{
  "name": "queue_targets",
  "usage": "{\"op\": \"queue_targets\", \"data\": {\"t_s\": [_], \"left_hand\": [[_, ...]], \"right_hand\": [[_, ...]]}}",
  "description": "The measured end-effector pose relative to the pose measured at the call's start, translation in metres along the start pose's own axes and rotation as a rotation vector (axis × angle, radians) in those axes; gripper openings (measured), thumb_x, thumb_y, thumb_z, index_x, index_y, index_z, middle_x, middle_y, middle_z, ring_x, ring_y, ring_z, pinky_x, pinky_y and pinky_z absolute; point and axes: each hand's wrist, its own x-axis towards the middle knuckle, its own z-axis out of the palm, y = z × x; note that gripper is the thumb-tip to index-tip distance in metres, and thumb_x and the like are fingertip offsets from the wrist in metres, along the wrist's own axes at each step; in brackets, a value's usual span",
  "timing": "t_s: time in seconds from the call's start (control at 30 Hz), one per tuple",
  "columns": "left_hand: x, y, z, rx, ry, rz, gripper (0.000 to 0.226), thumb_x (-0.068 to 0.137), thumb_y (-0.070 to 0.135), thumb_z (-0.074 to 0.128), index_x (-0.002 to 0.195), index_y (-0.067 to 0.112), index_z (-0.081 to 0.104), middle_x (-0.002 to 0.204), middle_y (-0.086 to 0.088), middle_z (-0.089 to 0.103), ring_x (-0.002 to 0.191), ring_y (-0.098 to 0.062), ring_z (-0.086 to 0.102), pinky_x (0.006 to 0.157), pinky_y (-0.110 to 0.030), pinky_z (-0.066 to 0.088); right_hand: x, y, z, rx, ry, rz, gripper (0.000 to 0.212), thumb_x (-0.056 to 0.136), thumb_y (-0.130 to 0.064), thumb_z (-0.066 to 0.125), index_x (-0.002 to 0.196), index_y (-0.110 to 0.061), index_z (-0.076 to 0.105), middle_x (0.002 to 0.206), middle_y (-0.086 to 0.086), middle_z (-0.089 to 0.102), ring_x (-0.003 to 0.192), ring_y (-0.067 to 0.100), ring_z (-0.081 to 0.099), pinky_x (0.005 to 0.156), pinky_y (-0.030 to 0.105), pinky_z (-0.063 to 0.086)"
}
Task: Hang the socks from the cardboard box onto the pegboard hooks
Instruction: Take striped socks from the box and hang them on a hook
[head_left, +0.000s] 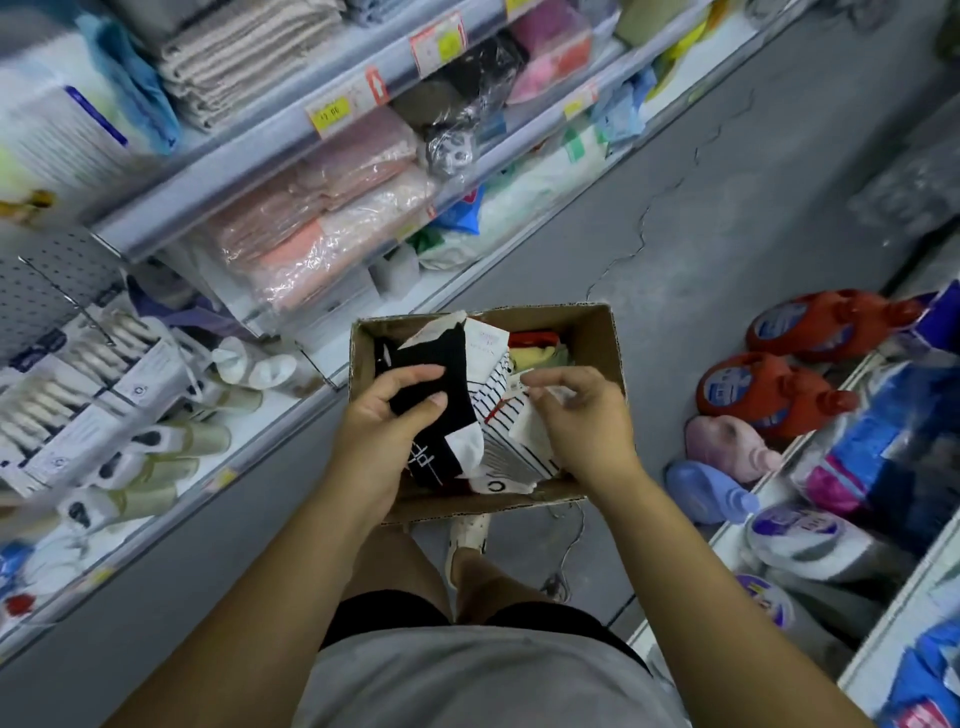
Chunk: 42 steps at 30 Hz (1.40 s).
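Both forearms reach down past the grey shirt (467, 675) into the cardboard box (597, 343); the left hand (384, 421) curls its thumb and fingers round a black sock with a white toe (452, 374); the right hand (582, 415), fingers bent, pinches a white paper tag (525, 428) on the striped socks (491, 387) just beside it; the pegboard (52, 280) and its wire hook (67, 301) stand well apart, upper left.

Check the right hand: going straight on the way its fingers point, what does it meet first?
The right hand, pinching a paper tag, points left across the cardboard box. First in line: the striped sock close by, then the black sock the left hand grips. Depth unclear.
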Motion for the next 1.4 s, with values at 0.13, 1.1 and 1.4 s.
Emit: {"op": "queue_targets", "data": {"t_s": [0.13,1.1,1.4], "left_hand": [[-0.007,0.005,0.004,0.004,-0.056,0.037,0.032,0.086,-0.002,0.072,0.097,0.027,0.080,0.114,-0.008,0.076,0.108,-0.028,0.073,0.096,-0.047,0.056],[-0.072,0.103,0.017,0.296,0.093,0.456,0.007,0.096,0.023,0.068,0.097,0.020,0.073,0.087,0.002,0.080,0.075,-0.015,0.077,0.055,-0.027,0.059],[-0.128,0.143,-0.103,0.234,0.473,0.624,0.014,0.099,0.027,0.064,0.109,0.020,0.071,0.084,0.006,0.077,0.069,-0.007,0.074,0.053,-0.017,0.052]], "right_hand": [[-0.004,-0.022,-0.006,0.227,-0.120,0.200,0.026,0.093,-0.046,0.065,0.102,-0.024,0.077,0.107,-0.008,0.074,0.104,0.009,0.065,0.082,0.024,0.049],[-0.017,-0.092,-0.052,0.013,-0.225,-0.422,0.014,0.096,-0.017,0.068,0.104,-0.026,0.075,0.114,-0.014,0.070,0.112,0.006,0.064,0.100,0.038,0.052],[-0.049,-0.191,0.047,-0.030,-0.485,-0.681,0.036,0.082,-0.008,0.081,0.115,-0.022,0.073,0.139,-0.021,0.059,0.094,0.021,0.067,0.086,0.027,0.054]]}}
